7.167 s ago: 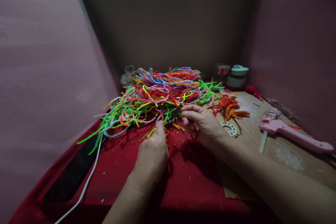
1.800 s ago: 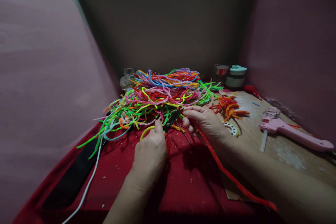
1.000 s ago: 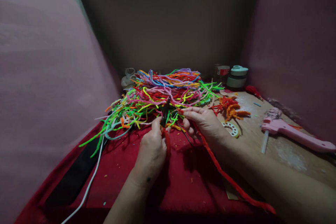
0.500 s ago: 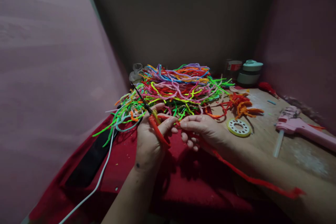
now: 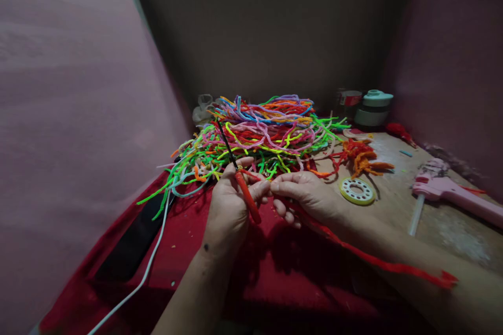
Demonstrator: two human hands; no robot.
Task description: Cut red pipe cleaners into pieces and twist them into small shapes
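Crimson-clothed, our bench (image 5: 181, 251) bears a tangled heap (image 5: 271, 125) of fuzzy, bright strands. Our left hand (image 5: 226, 207) holds a slim black-tipped tool (image 5: 247, 194) with smooth red handles, its fingertips meeting our pinching right hand (image 5: 310, 193) on a fluffy red strand (image 5: 393, 266), which trails off rightward.

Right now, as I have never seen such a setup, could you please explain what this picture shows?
There is no machine: these are a person's bare hands, seen from a camera worn on the head, looking forward and down. The left hand holds a red-handled tool; the fingertips of both it and the right hand meet at a red strand. Beyond lies a pile of coloured strands. On the board at right are a ring and a pink glue gun. Red cloth lies below.
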